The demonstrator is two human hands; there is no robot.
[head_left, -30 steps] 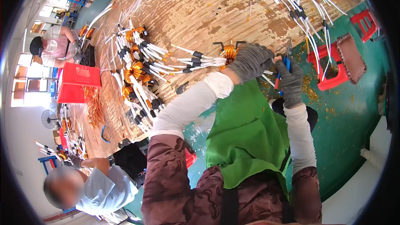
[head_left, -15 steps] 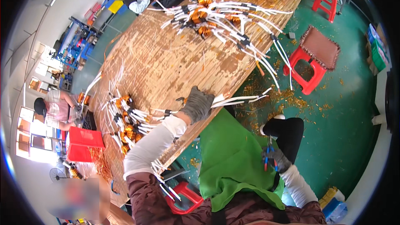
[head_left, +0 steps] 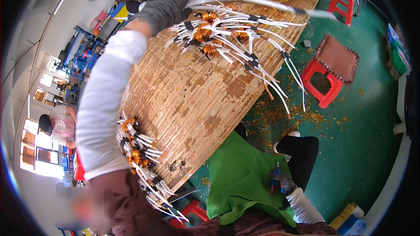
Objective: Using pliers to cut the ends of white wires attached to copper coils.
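Note:
My left hand, in a dark grey glove, is raised at the far side of the workbench, its fingers wrapped round a bundle of white-sleeved wires. Bare copper shows at one short end; whatever else the glove covers is hidden. Below the bundle lies a pile of copper-wound coils with white leads and black bands. Down by my lap, my right hand, also gloved, is closed on pliers with red and blue handles, resting against the green apron.
More copper coils with white leads lie along the bench's left edge. The worn wooden workbench runs diagonally away. A red stool with a brown cushion stands right, among copper scraps on the green floor. Other people are at the left and far side.
My left hand has swung up and away from the bench's near edge to its far side, carrying the white-sleeved wires. The right hand with the pliers has shifted slightly.

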